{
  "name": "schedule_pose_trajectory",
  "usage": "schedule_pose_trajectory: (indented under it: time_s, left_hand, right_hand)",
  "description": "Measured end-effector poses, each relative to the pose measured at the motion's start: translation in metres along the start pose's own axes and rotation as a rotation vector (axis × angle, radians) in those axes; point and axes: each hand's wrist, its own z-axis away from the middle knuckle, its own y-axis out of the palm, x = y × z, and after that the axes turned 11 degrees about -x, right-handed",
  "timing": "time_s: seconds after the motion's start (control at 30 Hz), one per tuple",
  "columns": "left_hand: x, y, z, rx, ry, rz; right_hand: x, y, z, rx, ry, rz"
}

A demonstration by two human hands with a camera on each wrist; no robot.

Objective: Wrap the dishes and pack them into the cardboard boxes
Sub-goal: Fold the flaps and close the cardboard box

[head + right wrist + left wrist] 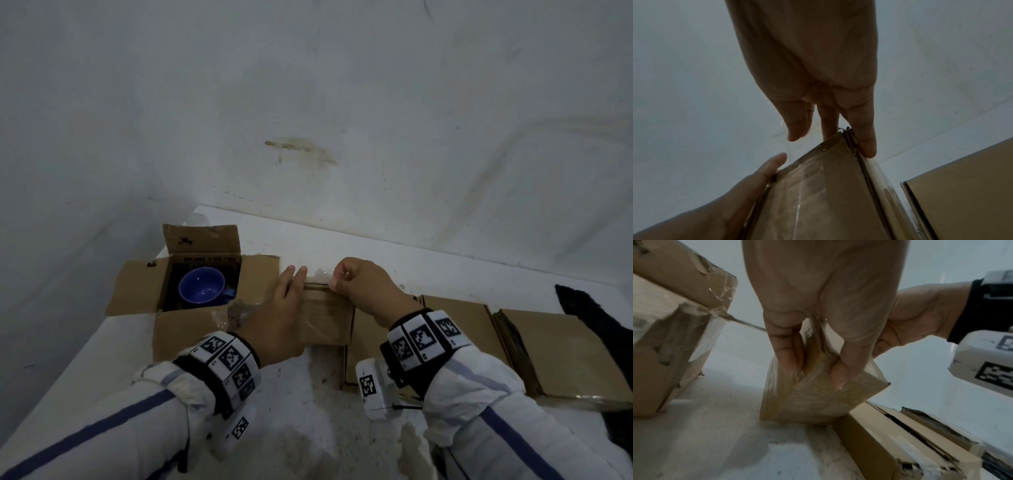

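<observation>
A flattened cardboard box (325, 318), glossy with clear tape, stands on edge on the white table (301, 411). My left hand (287, 291) grips its left side; in the left wrist view the fingers (785, 345) and thumb curl round the flat box (818, 399). My right hand (339, 279) is curled and pinches the top edge, where a bit of clear film sticks up. Its fingers (867, 138) lie along that edge of the flat box (818, 186). To the left an open cardboard box (137, 287) holds a bare blue cup (202, 291).
More flattened boxes (455, 318) lie on the table to the right, the farthest (565, 353) beside a dark cloth (589, 308). A stained white wall (308, 102) rises close behind. The open box's taped side (663, 353) is just left of my left hand.
</observation>
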Motion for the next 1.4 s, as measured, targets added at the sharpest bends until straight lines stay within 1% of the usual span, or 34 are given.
schedule_pose_trajectory:
  time_s: [0.07, 0.23, 0.4, 0.57, 0.67, 0.73, 0.87, 0.9, 0.97, 1.0, 1.07, 1.1, 1.13, 1.2, 1.23, 1.3, 1.37, 1.4]
  left_hand:
    - [-0.001, -0.008, -0.004, 0.023, 0.014, 0.013]
    - [-0.003, -0.017, -0.013, 0.067, 0.036, -0.059]
    - [-0.006, -0.026, -0.027, 0.128, 0.088, -0.156]
    - [-0.005, -0.025, -0.035, 0.174, 0.074, -0.226]
    - [-0.003, -0.025, -0.037, 0.187, 0.06, -0.235]
    - [-0.001, -0.027, -0.039, 0.191, 0.051, -0.233]
    - [0.0, -0.028, -0.044, 0.216, 0.018, -0.226]
    - [0.0, -0.029, -0.046, 0.222, 0.011, -0.226]
    - [-0.001, -0.03, -0.05, 0.238, -0.002, -0.229]
    - [-0.001, -0.03, -0.052, 0.245, -0.011, -0.236]
    - [-0.003, -0.032, -0.056, 0.254, -0.034, -0.254]
    - [-0.004, -0.032, -0.058, 0.266, -0.045, -0.26]
    - [-0.004, -0.032, -0.06, 0.278, -0.054, -0.26]
    - [-0.004, -0.033, -0.061, 0.294, -0.06, -0.26]
    - [-0.004, -0.033, -0.061, 0.296, -0.058, -0.265]
    - [-0.003, -0.032, -0.06, 0.291, -0.044, -0.273]
    - [-0.002, -0.031, -0.059, 0.28, -0.033, -0.27]
    - [-0.002, -0.03, -0.059, 0.271, -0.027, -0.274]
  right_hand:
    - [0.001, -0.001, 0.0, -0.002, -0.004, 0.015]
    - [0.004, -0.001, -0.001, -0.015, -0.005, 0.037]
    - [0.005, 0.0, -0.003, -0.007, -0.018, 0.077]
    - [0.006, 0.003, -0.002, 0.028, -0.044, 0.121]
    - [0.001, 0.013, 0.0, 0.02, -0.094, 0.22]
    - [-0.003, 0.022, 0.0, -0.014, -0.159, 0.313]
    - [-0.017, 0.036, -0.006, -0.082, -0.381, 0.503]
    - [-0.021, 0.039, -0.009, -0.082, -0.442, 0.521]
    - [-0.018, 0.037, -0.006, -0.027, -0.528, 0.585]
    - [-0.015, 0.034, -0.002, 0.01, -0.547, 0.636]
    - [-0.015, 0.033, 0.004, -0.028, -0.641, 0.634]
    - [-0.014, 0.033, 0.008, -0.053, -0.657, 0.618]
    - [-0.015, 0.034, 0.011, -0.007, -0.615, 0.613]
    - [-0.015, 0.034, 0.016, 0.135, -0.52, 0.597]
    - [-0.014, 0.032, 0.017, 0.157, -0.507, 0.561]
    - [-0.01, 0.027, 0.014, 0.095, -0.455, 0.436]
    - [-0.009, 0.023, 0.003, -0.071, -0.352, 0.264]
    - [-0.011, 0.024, -0.004, -0.162, -0.3, 0.246]
